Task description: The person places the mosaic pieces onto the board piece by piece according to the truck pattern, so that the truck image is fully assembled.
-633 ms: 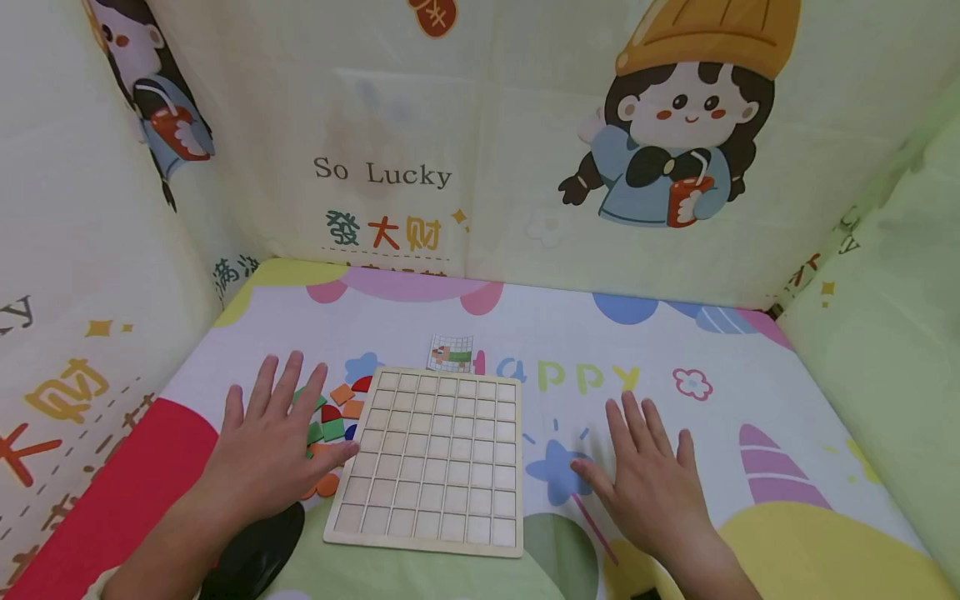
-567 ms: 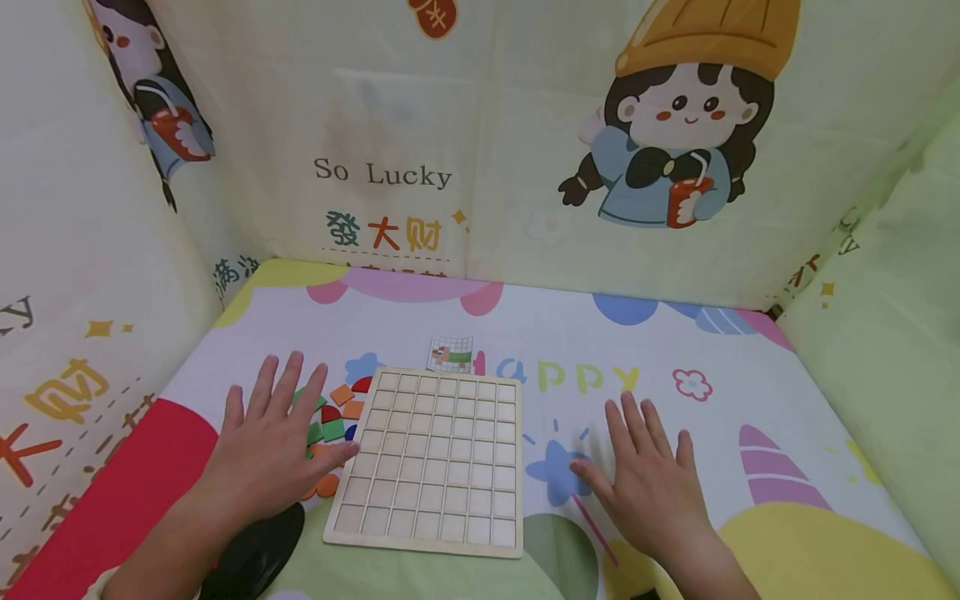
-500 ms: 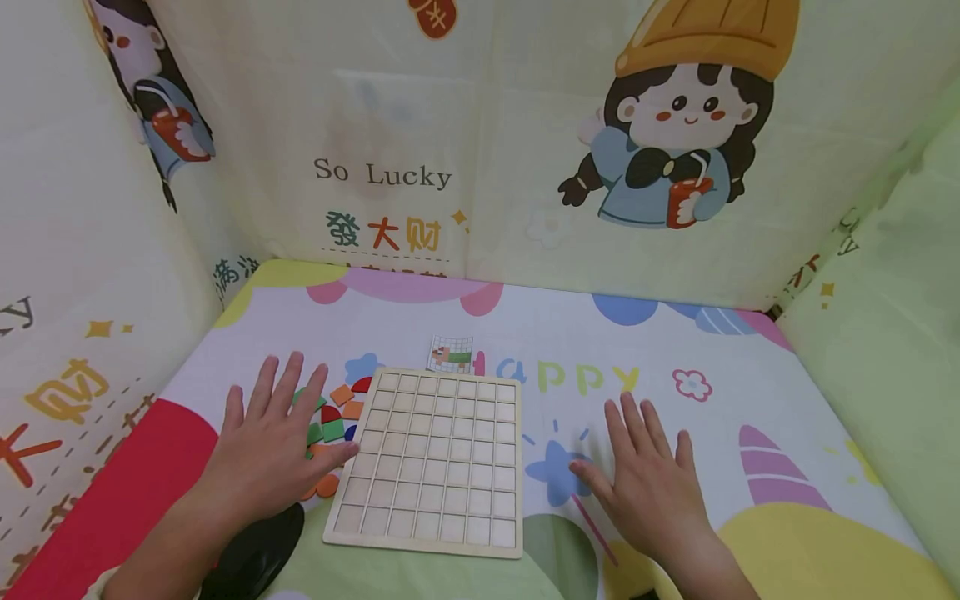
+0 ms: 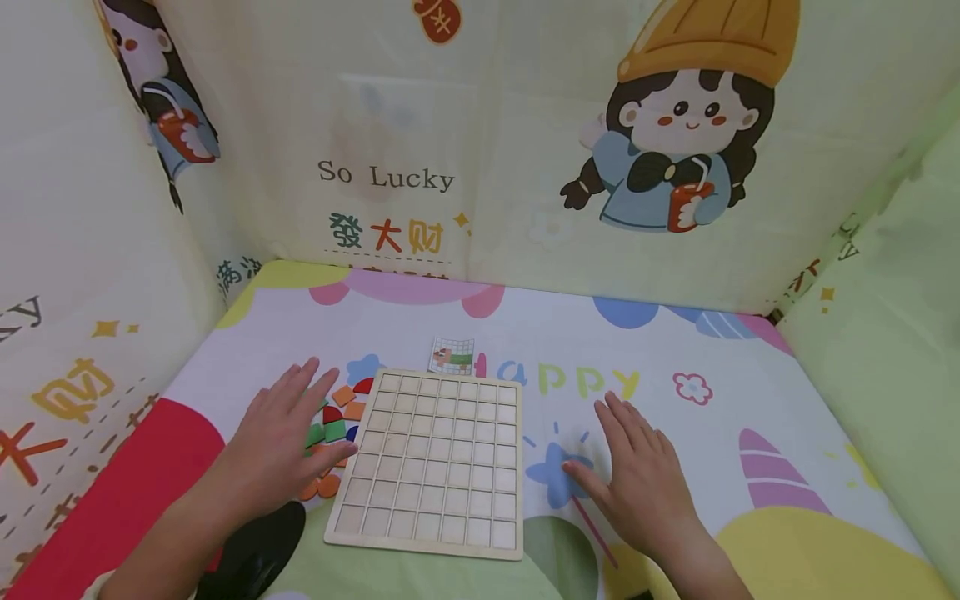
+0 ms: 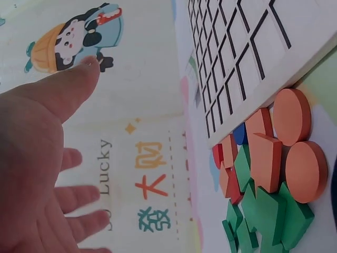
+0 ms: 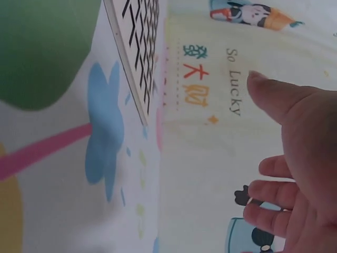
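A wooden grid board (image 4: pixel 427 467) with square cells lies flat on the table between my hands. Left of it, several coloured wooden pieces (image 5: pixel 268 163) lie in a loose pile: orange squares and rounds, green ones, red and a little blue. My left hand (image 4: pixel 273 446) hovers over that pile, fingers extended and thumb pointing at the board's edge, and partly hides the pieces in the head view. To the right of the board my right hand (image 4: pixel 641 475) is held above the tablecloth, holding nothing, its fingers stretched out. Behind the board sits a small picture card (image 4: pixel 452 356) with a gridded coloured figure.
A black rounded object (image 4: pixel 255 550) rests under my left forearm, partly hidden. Another small dark object (image 4: pixel 640 595) shows at the bottom edge near my right wrist. Printed cloth walls (image 4: pixel 510 167) enclose the table at the back and both sides.
Both hands have turned from palm-down toward thumb-up, and their spread fingers have come closer together. The view has shifted slightly. The board, pieces and card stay in place.
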The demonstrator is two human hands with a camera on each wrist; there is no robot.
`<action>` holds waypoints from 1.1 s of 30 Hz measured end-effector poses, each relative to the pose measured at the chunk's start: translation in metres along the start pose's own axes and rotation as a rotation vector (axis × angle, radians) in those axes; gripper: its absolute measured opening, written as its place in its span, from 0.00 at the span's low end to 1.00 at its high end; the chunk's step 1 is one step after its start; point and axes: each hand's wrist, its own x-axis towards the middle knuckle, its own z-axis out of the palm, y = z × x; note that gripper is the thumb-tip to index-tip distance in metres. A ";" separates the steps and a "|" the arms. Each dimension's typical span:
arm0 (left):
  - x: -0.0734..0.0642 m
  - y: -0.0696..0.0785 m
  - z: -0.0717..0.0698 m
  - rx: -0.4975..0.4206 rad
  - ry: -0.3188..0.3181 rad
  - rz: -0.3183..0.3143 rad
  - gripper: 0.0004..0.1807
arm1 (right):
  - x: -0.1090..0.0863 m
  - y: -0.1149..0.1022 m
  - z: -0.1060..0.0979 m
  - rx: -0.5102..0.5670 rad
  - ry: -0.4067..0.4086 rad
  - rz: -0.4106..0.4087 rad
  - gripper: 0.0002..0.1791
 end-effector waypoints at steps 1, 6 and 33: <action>0.000 0.000 0.000 -0.015 0.011 0.019 0.52 | 0.001 0.001 0.001 0.028 0.034 -0.027 0.44; -0.004 -0.001 -0.002 -0.074 0.049 0.112 0.42 | 0.003 0.001 0.008 0.151 0.091 -0.060 0.44; -0.014 -0.027 0.010 -0.214 -0.095 -0.027 0.25 | 0.007 -0.017 0.037 0.411 -0.311 0.028 0.42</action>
